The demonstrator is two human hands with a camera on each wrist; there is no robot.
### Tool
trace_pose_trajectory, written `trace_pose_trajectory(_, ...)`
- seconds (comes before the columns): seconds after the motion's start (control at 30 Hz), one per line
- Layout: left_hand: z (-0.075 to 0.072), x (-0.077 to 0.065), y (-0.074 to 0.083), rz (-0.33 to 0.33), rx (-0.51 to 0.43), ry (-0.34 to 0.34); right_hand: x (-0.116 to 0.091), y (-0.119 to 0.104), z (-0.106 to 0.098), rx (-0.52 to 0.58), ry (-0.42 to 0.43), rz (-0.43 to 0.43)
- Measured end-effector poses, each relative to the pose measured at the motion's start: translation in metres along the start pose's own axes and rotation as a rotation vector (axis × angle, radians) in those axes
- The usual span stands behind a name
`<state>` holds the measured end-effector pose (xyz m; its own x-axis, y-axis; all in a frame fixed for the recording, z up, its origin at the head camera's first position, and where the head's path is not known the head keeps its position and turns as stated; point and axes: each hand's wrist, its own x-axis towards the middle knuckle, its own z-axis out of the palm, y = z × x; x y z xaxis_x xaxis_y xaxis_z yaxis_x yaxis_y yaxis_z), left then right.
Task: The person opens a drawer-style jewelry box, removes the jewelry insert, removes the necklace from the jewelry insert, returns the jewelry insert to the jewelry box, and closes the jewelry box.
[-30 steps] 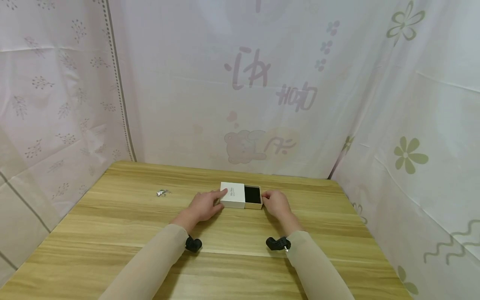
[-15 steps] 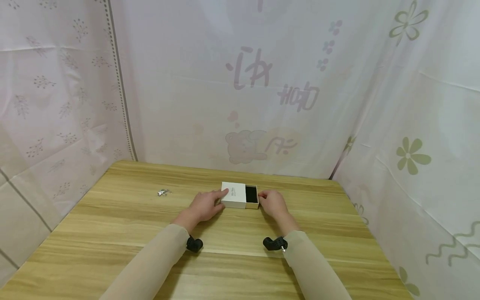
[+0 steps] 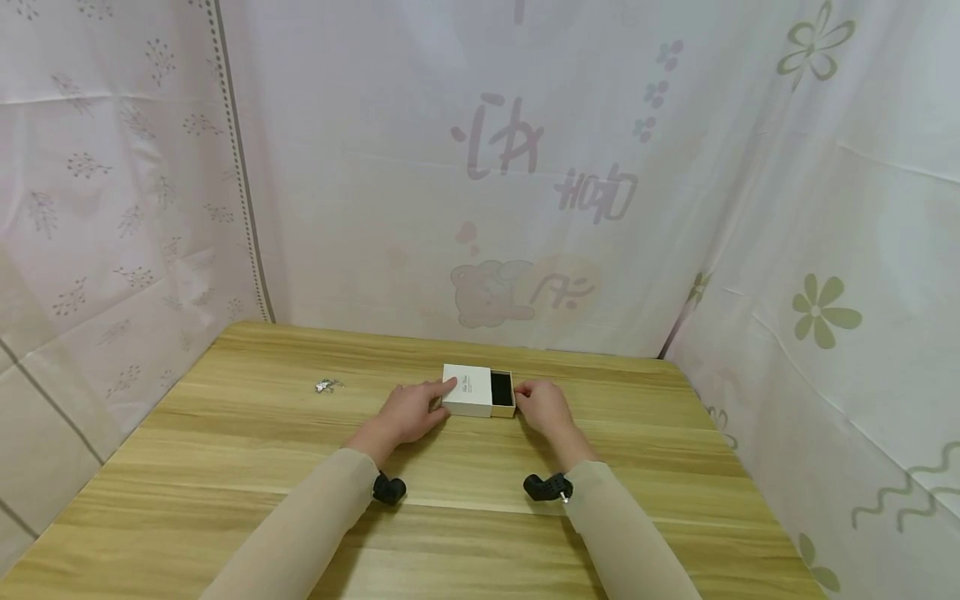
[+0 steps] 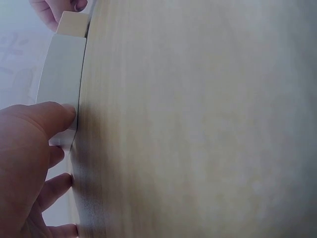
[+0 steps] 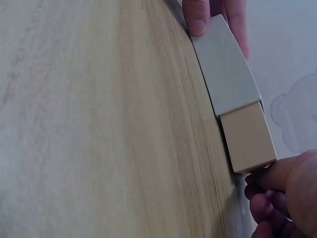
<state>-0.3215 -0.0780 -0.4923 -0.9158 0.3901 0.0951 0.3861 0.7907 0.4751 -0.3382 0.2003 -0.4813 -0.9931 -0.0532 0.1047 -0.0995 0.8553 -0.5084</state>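
A small white drawer box (image 3: 467, 390) with dark lettering lies on the table in the head view. Its tan tray (image 3: 503, 411), black inside, sticks partly out of the sleeve on the right. My left hand (image 3: 405, 412) holds the sleeve's left end, index finger on top and thumb (image 4: 63, 116) against the near side. At the tray's outer end is my right hand (image 3: 546, 407), its fingers curled and the tips (image 5: 267, 177) meeting at that end; what lies between them is hidden. A small silvery metal item (image 3: 327, 386) lies left of the left hand, its kind too small to tell.
The wood-grain table (image 3: 465, 533) ends at a pale printed curtain (image 3: 360, 208) behind the box, with more curtain on both sides. A black wrist camera (image 3: 388, 488) sits at the left cuff, another wrist camera (image 3: 546, 487) at the right.
The tray has slid left into the sleeve, so less of its black inside shows. My right hand has moved left with it; my left hand keeps its place on the sleeve.
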Motion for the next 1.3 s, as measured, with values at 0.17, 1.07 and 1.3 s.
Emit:
trace_pose_trajectory(0.17,-0.0009,-0.0010,0.0008,0.006,0.010,-0.002,0.0002,-0.0023,0.0004,-0.005,-0.003,-0.001)
trace_pose_trajectory(1.07,0.0011,-0.0008,-0.0002,-0.003,0.017,0.010,0.0022,-0.0052,0.0060,-0.006,0.005,-0.010)
trace_pose_trajectory(1.3,0.0017,0.0000,-0.0004,-0.003,0.021,0.003,0.0021,-0.0073,0.0065,0.003,0.001,-0.004)
